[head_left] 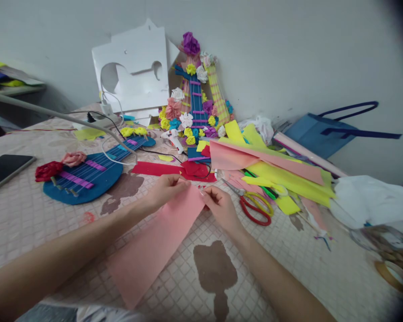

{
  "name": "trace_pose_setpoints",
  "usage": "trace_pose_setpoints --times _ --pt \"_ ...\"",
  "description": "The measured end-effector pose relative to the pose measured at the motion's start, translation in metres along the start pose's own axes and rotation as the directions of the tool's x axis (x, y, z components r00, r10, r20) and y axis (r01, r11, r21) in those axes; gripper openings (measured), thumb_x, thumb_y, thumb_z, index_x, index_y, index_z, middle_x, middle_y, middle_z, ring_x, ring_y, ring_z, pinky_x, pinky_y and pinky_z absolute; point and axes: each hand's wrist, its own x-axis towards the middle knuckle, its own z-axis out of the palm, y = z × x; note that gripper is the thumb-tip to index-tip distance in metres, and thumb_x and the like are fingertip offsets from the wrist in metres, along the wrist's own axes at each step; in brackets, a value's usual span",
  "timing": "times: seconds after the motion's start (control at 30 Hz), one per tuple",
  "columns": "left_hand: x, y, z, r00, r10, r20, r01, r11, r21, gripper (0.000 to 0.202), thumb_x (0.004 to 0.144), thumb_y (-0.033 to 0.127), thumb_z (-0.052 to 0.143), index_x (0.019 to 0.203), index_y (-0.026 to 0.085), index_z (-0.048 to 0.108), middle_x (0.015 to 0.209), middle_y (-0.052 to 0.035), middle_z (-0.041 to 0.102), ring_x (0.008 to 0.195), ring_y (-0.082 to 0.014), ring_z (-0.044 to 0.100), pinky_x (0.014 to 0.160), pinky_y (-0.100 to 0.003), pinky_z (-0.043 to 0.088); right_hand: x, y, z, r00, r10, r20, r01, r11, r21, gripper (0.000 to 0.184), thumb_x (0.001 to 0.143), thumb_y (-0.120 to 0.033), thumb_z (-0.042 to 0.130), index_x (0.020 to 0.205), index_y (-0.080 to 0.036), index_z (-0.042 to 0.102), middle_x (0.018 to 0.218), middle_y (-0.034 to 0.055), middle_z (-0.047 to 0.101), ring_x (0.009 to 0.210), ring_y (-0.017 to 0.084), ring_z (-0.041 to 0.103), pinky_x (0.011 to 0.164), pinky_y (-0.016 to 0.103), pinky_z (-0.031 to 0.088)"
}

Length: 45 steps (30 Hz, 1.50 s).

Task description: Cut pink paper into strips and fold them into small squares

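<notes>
A person's left hand (168, 192) and right hand (221, 208) each pinched the far end of a pink paper strip (159, 239) slanting across the bench (174, 290). Scissors (243, 193) lay just beside the right hand; a blue guitar-shaped piece (102, 181) rested left of the strip.

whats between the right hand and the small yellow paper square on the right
The scissors lie there, between the right hand and that yellow square, as the head view shows.
</notes>
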Motion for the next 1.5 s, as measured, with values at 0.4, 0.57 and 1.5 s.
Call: trace_pose_setpoints --times 0.4,0.57,1.5 --pt "-0.011 -0.01 -0.015 0.877 -0.219 0.428 0.315 0.934 -0.168 0.083 0.07 0.029 0.071 0.14 0.022 0.026 0.066 0.0061 0.054 0.052 -0.0081 0.049 0.046 -0.017 0.035 0.032 0.042 -0.033 0.999 -0.017 0.039 0.025 0.975 -0.22 0.015 0.082 -0.029 0.051 0.071 -0.019 0.055 0.058 -0.0026 0.056 0.048 0.011 0.049 0.048 0.022 0.037" --pt "-0.014 -0.01 -0.011 0.875 -0.219 0.431 0.322 0.929 -0.181 0.083 0.073 0.022 0.066 0.143 0.024 0.021 0.063 0.008 0.05 0.048 -0.0057 0.044 0.044 -0.015 0.032 0.036 0.045 -0.033 0.997 -0.039 0.067 0.056 0.959 -0.278 0.014 0.082 -0.028 0.051 0.072 -0.019 0.056 0.06 -0.0021 0.058 0.052 0.012 0.053 0.05 0.022 0.039" --pt "-0.067 -0.018 -0.051 0.504 0.393 0.769 -0.853 0.366 0.372 0.038 0.094 0.013 0.042 0.131 0.018 0.05 0.13 -0.0113 0.057 0.123 -0.0206 0.051 0.107 -0.038 0.035 -0.063 -0.003 -0.018 0.498 -0.423 0.757 0.861 0.346 -0.373 0.02 0.094 -0.013 0.043 0.103 -0.013 0.061 0.109 0.0075 0.066 0.108 0.021 0.055 0.094 0.034 0.046"
